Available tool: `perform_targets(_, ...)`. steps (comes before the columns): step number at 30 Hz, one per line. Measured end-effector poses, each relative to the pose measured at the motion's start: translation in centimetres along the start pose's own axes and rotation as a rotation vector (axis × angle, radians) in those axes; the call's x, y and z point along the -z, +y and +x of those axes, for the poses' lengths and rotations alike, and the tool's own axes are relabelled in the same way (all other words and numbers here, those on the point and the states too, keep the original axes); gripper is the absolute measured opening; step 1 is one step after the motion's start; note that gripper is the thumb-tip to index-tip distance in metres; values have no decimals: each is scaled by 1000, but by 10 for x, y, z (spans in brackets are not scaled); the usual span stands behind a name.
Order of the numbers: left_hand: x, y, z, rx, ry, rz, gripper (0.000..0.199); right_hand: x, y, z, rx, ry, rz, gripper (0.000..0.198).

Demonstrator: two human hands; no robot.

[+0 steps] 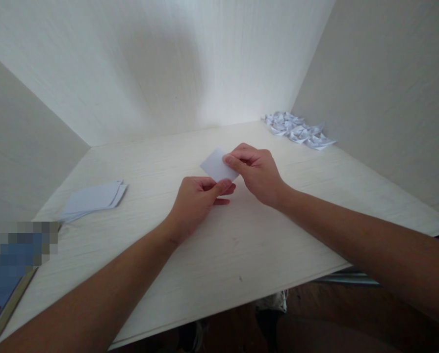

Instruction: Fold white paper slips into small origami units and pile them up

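Observation:
A small folded piece of white paper [216, 165] is held up above the middle of the table, one corner pointing left. My right hand [258, 170] pinches its right side between thumb and fingers. At its lower corner, my left hand [200, 198] grips it with the thumb on top and the fingers beneath. Both hands are closed on the same paper. The fingers of my right hand behind the sheet are partly hidden.
A stack of flat white paper sheets [92, 200] lies on the left of the pale table [204, 264]. Several folded white paper shapes [298, 130] are heaped at the back right corner. Walls enclose the back and sides. A partly blurred blue item [9, 279] sits at the lower left edge.

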State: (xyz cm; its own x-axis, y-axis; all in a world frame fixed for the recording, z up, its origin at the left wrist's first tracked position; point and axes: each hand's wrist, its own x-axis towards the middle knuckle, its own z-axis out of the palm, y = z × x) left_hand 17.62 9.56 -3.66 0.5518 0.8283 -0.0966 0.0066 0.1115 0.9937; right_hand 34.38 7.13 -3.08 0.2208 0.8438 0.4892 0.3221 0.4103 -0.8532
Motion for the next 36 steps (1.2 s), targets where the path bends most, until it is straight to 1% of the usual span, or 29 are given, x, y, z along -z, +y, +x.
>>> perform_targets(2,0,0,-1,12,-6,51,21,6,4,7,-20,88,66,17)
perform_targets(4,0,1,-2,17,-13,101,16,14,9,15,-43,221,152,17)
perform_targets(6,0,1,-2,17,3,99,16,20,13,22,-74,277,185,16)
perform_targets(8,0,0,-2,14,37,57,19,20,16,22,-102,254,175,17)
perform_targets(13,0,-1,-1,-34,83,-58,34,6,15,10,-98,94,98,24)
perform_targets(16,0,-1,-1,-38,109,-90,37,2,13,5,-82,76,82,21)
perform_targets(19,-1,0,-2,-32,126,-56,37,2,11,3,-75,63,64,20)
perform_targets(29,-3,9,-3,-37,97,-21,38,-1,7,-1,-56,27,30,22)
perform_targets(31,-3,9,-4,-25,103,1,48,0,7,0,-70,38,22,23)
perform_targets(34,-1,5,-3,-19,115,102,73,2,11,3,-132,64,13,23)
perform_targets(35,0,3,-2,-49,127,175,78,4,12,5,-162,68,-1,22)
perform_targets(36,2,0,-1,-104,143,277,78,5,14,6,-194,66,-31,22)
